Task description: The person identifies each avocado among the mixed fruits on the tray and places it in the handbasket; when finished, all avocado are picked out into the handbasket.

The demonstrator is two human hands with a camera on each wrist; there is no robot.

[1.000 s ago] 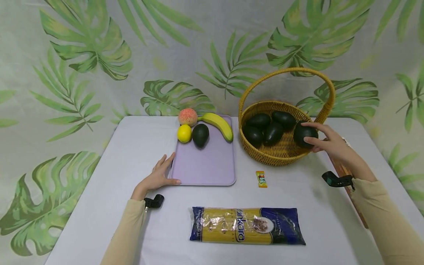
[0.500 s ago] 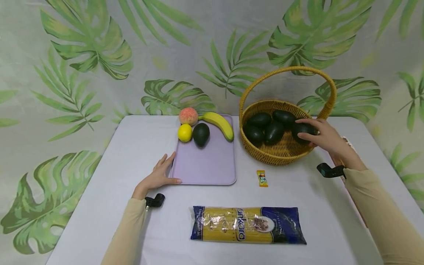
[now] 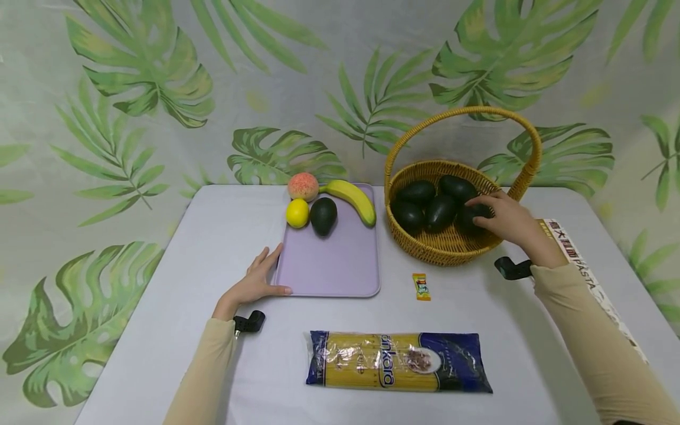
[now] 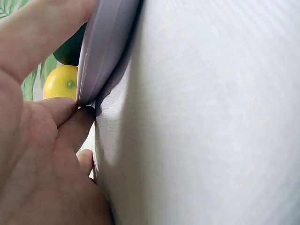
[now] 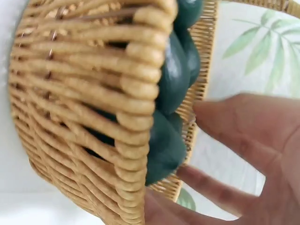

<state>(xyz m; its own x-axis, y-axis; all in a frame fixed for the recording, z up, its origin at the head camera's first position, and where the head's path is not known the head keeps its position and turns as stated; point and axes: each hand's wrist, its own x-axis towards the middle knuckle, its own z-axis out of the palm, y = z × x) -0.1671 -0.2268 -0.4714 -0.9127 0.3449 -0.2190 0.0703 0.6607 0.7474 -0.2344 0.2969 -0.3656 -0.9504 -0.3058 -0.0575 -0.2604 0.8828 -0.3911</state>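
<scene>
My right hand [image 3: 504,221] reaches over the right rim of the wicker basket [image 3: 441,258], its fingers spread at an avocado [image 3: 470,221]. In the right wrist view the thumb [image 5: 213,115] stands apart from this avocado [image 5: 164,152], while a fingertip lies close to its end. Several other dark avocados [image 3: 440,213] lie beside it. My left hand [image 3: 254,283] rests with straight fingers against the left side and near corner of the lilac tray [image 3: 329,268]. On the tray are a peach [image 3: 303,186], a lemon [image 3: 297,213], an avocado [image 3: 323,216] and a banana [image 3: 352,199].
A small yellow candy packet [image 3: 421,287] lies in front of the basket. Nearer me is a bag of spaghetti [image 3: 398,361]. A long pasta package [image 3: 584,271] lies at the right, partly under my right arm. The basket handle [image 3: 467,111] arches above the basket.
My right hand has moved left and carried the avocado from the basket's right rim in toward the others, and its fingers have loosened. The left hand stays at the tray.
</scene>
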